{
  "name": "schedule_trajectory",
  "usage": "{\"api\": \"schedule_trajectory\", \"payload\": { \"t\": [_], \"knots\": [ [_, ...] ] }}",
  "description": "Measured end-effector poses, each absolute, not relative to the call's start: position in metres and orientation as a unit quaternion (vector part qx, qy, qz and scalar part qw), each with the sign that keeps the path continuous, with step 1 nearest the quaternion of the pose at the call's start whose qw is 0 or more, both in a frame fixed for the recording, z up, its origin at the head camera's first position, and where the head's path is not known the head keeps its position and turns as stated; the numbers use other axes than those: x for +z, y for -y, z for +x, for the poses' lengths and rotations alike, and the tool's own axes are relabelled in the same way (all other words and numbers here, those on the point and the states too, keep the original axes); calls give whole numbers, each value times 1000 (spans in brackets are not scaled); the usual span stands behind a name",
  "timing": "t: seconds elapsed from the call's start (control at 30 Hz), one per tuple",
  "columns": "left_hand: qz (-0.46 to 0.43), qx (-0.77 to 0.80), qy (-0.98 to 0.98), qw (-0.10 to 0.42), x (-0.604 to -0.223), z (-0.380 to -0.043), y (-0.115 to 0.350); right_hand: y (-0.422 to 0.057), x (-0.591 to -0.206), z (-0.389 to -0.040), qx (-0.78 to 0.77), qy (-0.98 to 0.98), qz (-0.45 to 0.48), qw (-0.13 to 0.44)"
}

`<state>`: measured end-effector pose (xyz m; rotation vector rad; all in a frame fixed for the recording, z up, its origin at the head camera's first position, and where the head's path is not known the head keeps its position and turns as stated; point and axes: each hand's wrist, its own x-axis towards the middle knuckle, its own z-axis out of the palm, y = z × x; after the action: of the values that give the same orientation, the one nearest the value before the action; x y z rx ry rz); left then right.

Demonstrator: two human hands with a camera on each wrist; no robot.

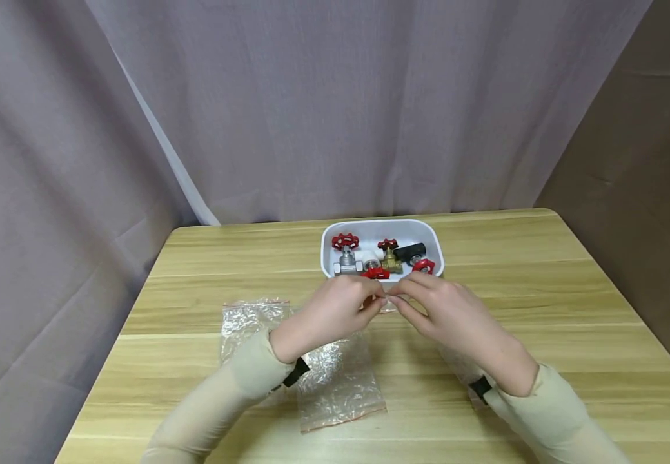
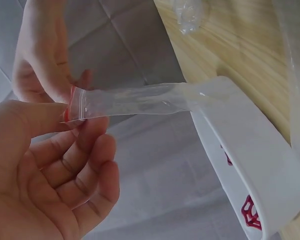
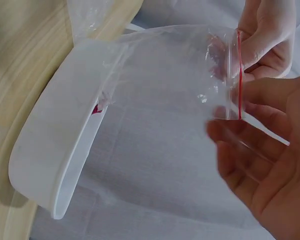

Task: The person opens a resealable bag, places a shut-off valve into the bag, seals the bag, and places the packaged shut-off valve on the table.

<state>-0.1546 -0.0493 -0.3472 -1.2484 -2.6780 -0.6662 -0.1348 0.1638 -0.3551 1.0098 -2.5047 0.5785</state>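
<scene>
A clear zip bag (image 3: 165, 75) with a red line along its mouth stretches between both hands, above the near side of a white tray (image 1: 381, 225). My left hand (image 1: 343, 308) pinches one side of the mouth between thumb and fingers. The other side is pinched by my right hand (image 1: 447, 309). In both wrist views the bag's far end overlaps the tray's rim. Inside the tray lie several valves: a silver one (image 1: 347, 263), a brass one (image 1: 391, 264), a white one (image 1: 369, 256) and a black one (image 1: 410, 252), with red handwheels.
Two more clear zip bags lie flat on the wooden table (image 1: 543, 277): one bag (image 1: 340, 393) partly under the left forearm, another bag (image 1: 247, 322) farther left. Clear plastic (image 1: 456, 364) shows by the right wrist. Grey curtains (image 1: 335, 109) hang behind the table.
</scene>
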Motion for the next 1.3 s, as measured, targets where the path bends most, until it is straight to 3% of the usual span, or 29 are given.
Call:
{"api": "schedule_trajectory", "payload": {
  "t": [0.17,0.3,0.9,1.13,1.3],
  "knots": [
    [-403,-226,885,58,-346,-156,53,-162,-356,-133,212,846,413,261],
    [-391,-234,889,53,-345,-156,54,-159,-359,-133,183,834,437,283],
    [-378,-212,899,71,-349,-164,60,-139,-369,-130,143,857,423,256],
    [-337,-235,905,112,-345,-176,77,-134,-374,-121,155,870,419,208],
    [-334,-245,900,136,-333,-173,87,-130,-375,-121,187,859,423,219]
  ]
}}
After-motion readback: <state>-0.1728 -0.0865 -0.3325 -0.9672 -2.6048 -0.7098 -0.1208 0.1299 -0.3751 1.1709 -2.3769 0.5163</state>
